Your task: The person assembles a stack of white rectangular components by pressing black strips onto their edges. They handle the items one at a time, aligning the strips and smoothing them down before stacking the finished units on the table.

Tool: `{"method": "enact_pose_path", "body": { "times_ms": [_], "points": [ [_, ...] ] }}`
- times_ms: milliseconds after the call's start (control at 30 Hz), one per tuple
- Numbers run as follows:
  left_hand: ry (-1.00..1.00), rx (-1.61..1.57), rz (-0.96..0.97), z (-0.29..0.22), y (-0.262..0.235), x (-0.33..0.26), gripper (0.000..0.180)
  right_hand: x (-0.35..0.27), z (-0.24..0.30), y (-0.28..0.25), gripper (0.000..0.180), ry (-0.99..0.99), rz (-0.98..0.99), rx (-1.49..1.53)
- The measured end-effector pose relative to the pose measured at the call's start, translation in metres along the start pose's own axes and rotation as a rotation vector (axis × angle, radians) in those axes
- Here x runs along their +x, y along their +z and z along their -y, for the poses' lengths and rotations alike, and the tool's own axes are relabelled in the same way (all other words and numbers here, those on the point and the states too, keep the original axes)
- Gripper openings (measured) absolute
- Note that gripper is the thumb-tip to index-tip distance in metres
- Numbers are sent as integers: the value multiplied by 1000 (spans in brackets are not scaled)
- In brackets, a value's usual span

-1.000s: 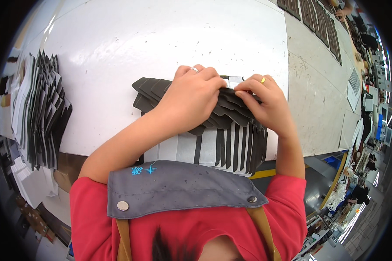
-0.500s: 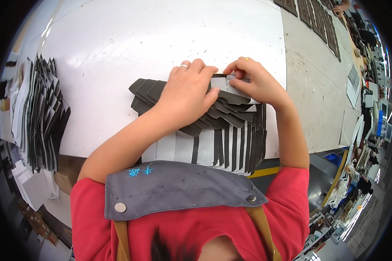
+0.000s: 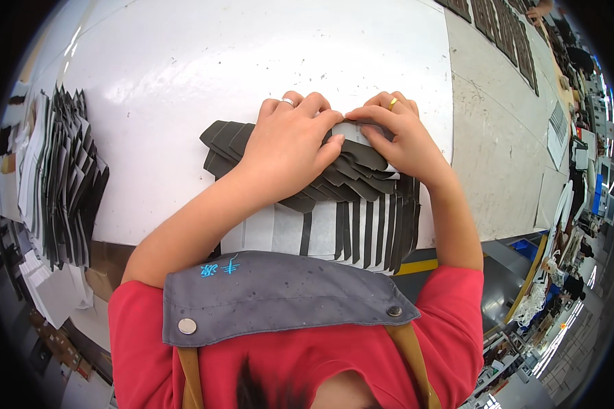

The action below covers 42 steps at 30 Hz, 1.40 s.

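A fanned stack of dark grey, leather-like pieces with pale backing (image 3: 365,184) lies on the table just in front of me. My left hand (image 3: 290,140) rests over the upper part of the stack, index finger and thumb closed on the top piece. Its far edge is turned over, and a pale strip (image 3: 351,131) shows between my hands. From the other side, my right hand (image 3: 399,136) grips the same edge with bent fingers, the index fingertip close to my left one. The underside of the grip is hidden.
Another fanned stack of dark and white pieces (image 3: 65,177) stands at the left end of the white table (image 3: 184,61). Dark strips (image 3: 505,34) lie on the far right board. Another person's hand (image 3: 539,10) shows at the upper right. Boxes and shelving fill the rim.
My right hand has shifted its fingers along the far edge toward my left hand, and the index finger now presses near the left fingertips. The left hand has barely moved.
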<state>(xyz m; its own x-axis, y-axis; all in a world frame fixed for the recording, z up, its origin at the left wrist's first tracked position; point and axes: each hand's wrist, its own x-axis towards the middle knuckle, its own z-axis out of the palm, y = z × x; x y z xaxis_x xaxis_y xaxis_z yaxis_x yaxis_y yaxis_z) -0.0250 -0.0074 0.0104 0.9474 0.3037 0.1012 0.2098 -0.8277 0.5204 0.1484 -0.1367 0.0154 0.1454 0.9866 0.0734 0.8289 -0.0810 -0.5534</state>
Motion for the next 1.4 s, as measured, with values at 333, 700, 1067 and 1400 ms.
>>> {"method": "enact_pose_path", "body": {
  "times_ms": [333, 700, 1067, 1400],
  "points": [
    [81, 88, -114, 1, 8, -4, 24, -8, 4, 3, 21, -210, -107, -171],
    [34, 118, -184, 1, 10, -10, 28, -3, 7, 3, 33, -202, -46, -146],
    [18, 132, -148, -2, 8, -17, 25, -7, 10, 5, 36, -185, 11, -243],
    [94, 171, -147, 1, 8, -17, 20, 0, 13, 4, 37, -129, -2, -266]
  ]
}}
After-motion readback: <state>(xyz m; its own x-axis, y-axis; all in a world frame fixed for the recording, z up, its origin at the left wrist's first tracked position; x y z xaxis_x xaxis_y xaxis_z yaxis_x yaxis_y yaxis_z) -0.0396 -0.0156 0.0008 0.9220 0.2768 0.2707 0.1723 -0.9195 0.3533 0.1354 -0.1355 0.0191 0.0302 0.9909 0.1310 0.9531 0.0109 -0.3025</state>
